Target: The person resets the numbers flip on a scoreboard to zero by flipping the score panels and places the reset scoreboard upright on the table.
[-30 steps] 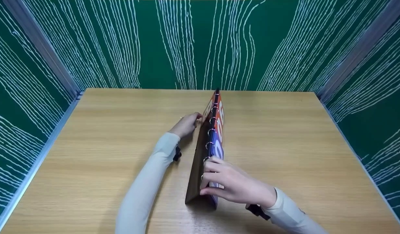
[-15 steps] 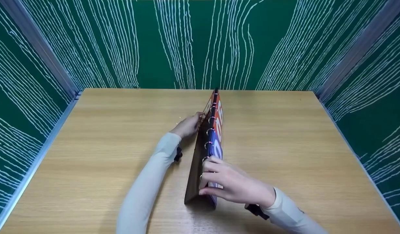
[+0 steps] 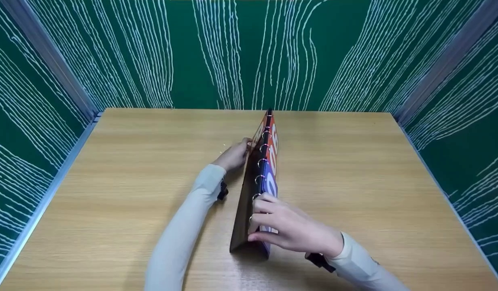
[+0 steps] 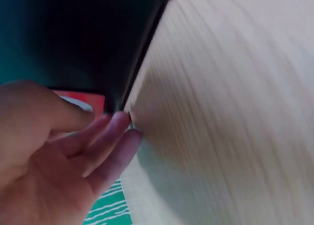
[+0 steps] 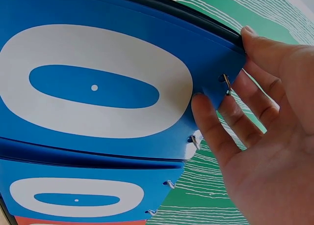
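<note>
A flip scoreboard (image 3: 249, 202) stands on the table like a tent, its long ridge pointing away from me. Rings along the ridge bear red and blue number cards. At the near end my right hand (image 3: 287, 228) grips the top corner; in the right wrist view its thumb lies at the black edge and a fingertip touches a blue card (image 5: 176, 53) with a white 0. My left hand (image 3: 232, 155) is at the far left side, with thumb and fingers at a red number card (image 4: 98, 103) beside the black panel (image 4: 73, 43). Its fingertips are partly hidden in the head view.
The wood-grain table (image 3: 354, 169) extends on both sides of the scoreboard. Green walls (image 3: 192, 52) with wavy white lines stand behind and at the sides, with grey posts (image 3: 443, 64) in the corners. Dark straps with small devices (image 3: 319, 260) are on the wrists.
The left fingers have moved slightly right, closer in at the red card on the far left side. The right hand keeps its grip, and the scoreboard stands almost unmoved.
</note>
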`<state>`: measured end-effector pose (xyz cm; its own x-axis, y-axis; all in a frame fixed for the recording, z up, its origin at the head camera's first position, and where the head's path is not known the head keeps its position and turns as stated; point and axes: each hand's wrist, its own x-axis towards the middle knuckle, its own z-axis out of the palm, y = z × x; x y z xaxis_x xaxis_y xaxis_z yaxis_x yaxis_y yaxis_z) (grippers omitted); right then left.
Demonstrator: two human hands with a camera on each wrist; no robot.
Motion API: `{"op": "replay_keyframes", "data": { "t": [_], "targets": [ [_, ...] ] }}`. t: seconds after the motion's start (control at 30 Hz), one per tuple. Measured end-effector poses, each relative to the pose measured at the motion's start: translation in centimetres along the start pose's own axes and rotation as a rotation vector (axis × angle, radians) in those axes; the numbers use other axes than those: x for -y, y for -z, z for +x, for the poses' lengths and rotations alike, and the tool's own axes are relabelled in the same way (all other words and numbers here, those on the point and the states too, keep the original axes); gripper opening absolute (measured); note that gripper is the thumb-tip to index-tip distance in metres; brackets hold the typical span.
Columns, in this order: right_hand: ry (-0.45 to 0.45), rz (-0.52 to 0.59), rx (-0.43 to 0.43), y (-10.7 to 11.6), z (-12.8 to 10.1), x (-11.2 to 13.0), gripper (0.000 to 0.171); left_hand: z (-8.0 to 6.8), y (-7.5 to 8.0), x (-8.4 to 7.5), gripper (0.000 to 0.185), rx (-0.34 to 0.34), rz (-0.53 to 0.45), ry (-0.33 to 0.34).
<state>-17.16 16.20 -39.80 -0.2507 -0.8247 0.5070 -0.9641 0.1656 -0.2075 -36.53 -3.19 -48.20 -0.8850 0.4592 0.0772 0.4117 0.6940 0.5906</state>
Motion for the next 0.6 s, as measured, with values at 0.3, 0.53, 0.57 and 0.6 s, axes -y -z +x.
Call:
{"op": "replay_keyframes", "data": {
  "t": [0.3,0.53,0.57,0.6],
  "targets": [
    [-0.012,0.010,0.022,-0.1,0.0,0.0,0.015,0.3,-0.9,-0.1,0.056,-0.029,-0.062,0.020],
    [-0.022,0.012,0.033,-0.2,0.0,0.0,0.015,0.6,-1.3,-0.2,0.053,-0.100,-0.068,0.038],
    [-0.021,0.011,0.033,-0.1,0.0,0.0,0.015,0.7,-1.4,-0.1,0.053,-0.103,-0.076,0.046],
    [-0.022,0.010,0.034,-0.1,0.0,0.0,0.015,1.0,-1.7,0.2,0.052,-0.104,-0.088,0.060]
  ]
}}
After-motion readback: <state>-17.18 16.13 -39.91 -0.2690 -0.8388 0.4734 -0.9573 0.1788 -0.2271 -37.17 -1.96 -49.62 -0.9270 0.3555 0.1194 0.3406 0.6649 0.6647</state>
